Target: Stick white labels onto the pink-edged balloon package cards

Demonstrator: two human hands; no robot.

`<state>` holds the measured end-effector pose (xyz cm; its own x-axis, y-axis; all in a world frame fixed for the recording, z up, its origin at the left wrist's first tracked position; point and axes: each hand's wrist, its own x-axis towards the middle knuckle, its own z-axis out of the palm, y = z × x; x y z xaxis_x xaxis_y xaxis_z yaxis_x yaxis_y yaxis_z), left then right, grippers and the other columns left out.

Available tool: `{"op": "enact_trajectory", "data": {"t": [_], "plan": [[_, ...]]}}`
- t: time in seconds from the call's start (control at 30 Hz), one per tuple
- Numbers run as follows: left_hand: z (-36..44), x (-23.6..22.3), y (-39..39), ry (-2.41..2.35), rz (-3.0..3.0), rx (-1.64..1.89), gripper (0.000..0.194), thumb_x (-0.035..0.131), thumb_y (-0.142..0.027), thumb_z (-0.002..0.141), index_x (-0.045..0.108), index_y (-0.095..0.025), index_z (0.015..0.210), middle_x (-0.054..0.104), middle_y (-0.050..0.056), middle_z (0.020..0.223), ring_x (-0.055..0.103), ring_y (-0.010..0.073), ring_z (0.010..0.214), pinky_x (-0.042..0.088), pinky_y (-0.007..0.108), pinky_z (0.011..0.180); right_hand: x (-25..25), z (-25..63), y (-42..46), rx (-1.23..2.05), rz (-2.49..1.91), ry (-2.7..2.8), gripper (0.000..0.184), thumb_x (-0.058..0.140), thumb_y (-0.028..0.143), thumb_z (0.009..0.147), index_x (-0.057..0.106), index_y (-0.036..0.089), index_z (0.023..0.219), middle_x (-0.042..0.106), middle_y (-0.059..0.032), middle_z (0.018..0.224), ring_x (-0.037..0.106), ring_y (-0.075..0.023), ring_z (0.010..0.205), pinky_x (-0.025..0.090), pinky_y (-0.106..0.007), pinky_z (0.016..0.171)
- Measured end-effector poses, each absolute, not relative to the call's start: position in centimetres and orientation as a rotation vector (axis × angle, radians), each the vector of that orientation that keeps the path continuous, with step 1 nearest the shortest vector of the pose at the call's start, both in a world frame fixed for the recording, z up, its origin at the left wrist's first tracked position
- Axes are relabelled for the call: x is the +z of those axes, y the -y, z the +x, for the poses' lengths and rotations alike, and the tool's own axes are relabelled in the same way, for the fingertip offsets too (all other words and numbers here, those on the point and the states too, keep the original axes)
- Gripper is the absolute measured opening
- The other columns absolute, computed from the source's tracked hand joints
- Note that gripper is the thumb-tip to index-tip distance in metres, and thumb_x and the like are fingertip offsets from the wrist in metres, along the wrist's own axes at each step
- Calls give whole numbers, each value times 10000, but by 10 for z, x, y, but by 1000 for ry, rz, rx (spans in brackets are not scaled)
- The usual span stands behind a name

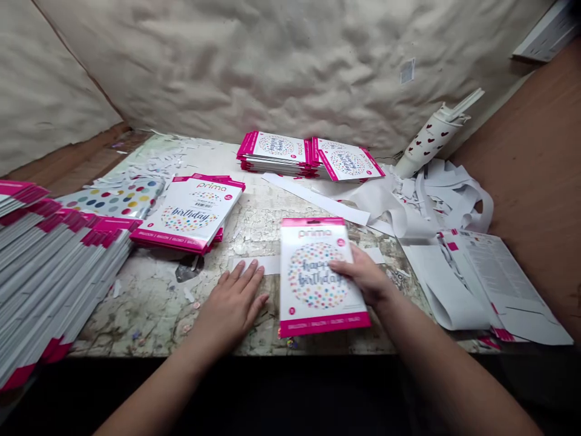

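A pink-and-white "happy birthday" balloon card packet [313, 275] lies on the worn table [149, 309] right in front of me. My right hand [365, 275] grips its right edge, thumb on top. My left hand [233, 303] lies flat and open on the table just left of the packet, its fingertips near a small white paper strip [256, 264].
A slanted stack of the same cards [49, 266] fills the left side. Another pile [193, 215] and a dotted foil balloon [115, 197] lie left of centre. Two stacks [308, 154] sit at the back. Paper scraps, a heart-patterned roll [429, 142] and printed sheets [490, 278] crowd the right.
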<state>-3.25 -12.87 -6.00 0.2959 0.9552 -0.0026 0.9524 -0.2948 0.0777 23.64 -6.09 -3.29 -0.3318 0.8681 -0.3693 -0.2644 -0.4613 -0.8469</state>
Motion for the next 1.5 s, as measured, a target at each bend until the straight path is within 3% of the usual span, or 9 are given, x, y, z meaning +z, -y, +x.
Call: {"op": "enact_trajectory", "data": {"t": [0.3,0.43,0.53,0.67,0.83,0.93,1.07,1.27,1.5], "plan": [[-50,-68,118,-1805,2473,102,527,297,-414,877,537,-166,1275,487,101,1344,452,333,1244,395,546,976,-31,244,51,1252,-1601,1459,822,800,387,560,432,225,1277,627,-74,1034,618,-200,766,510,-357,686],[-60,-72,106,-1666,2489,541,556,394,-389,837,301,-445,1382,335,-76,1451,451,311,1251,388,537,996,-9,359,61,636,-1783,1458,444,588,449,774,581,203,1143,620,-74,976,578,-169,726,471,-299,619],[-42,-50,92,-1570,2421,739,564,433,-383,816,266,-609,1306,270,-235,1453,441,286,1255,348,502,1050,-13,441,46,375,-1992,1269,382,673,364,666,653,148,981,636,-70,867,551,-161,659,458,-316,637],[21,-6,68,-1353,2354,652,379,455,-412,840,493,-461,1214,500,-79,1347,487,258,1206,401,443,1007,-27,477,-2,550,-1975,1343,388,796,310,458,674,143,786,628,-39,753,552,-169,630,457,-313,616],[109,21,25,-1072,2194,539,381,462,-456,856,574,-275,1171,593,45,1249,533,234,1152,422,388,974,15,446,-36,616,-1449,1457,278,659,429,692,585,178,785,618,5,688,593,-147,646,476,-278,629],[160,23,-10,-1022,2046,753,589,630,-455,743,513,-201,1262,534,109,1315,473,275,1210,352,449,1023,50,428,-35,729,-1218,1466,292,657,425,730,522,190,838,588,35,570,577,-131,518,475,-263,543],[222,18,-54,-759,1563,896,636,818,-358,520,637,-145,1091,614,137,1202,499,327,1161,337,491,1014,64,419,-33,892,-1192,1422,358,701,468,689,511,190,811,521,63,496,483,-94,426,422,-221,459],[258,10,-77,-619,1259,859,463,782,-368,598,678,-106,966,700,136,978,628,245,924,454,382,870,31,432,-29,888,-1095,1421,638,763,409,604,423,233,1114,604,31,762,591,-136,717,476,-262,684],[257,11,-77,-598,1012,849,386,718,-344,700,642,-122,1007,693,97,952,633,170,815,483,298,768,11,429,-23,475,-1217,1680,280,623,288,763,563,225,1029,587,8,813,559,-135,725,468,-283,709]]}}
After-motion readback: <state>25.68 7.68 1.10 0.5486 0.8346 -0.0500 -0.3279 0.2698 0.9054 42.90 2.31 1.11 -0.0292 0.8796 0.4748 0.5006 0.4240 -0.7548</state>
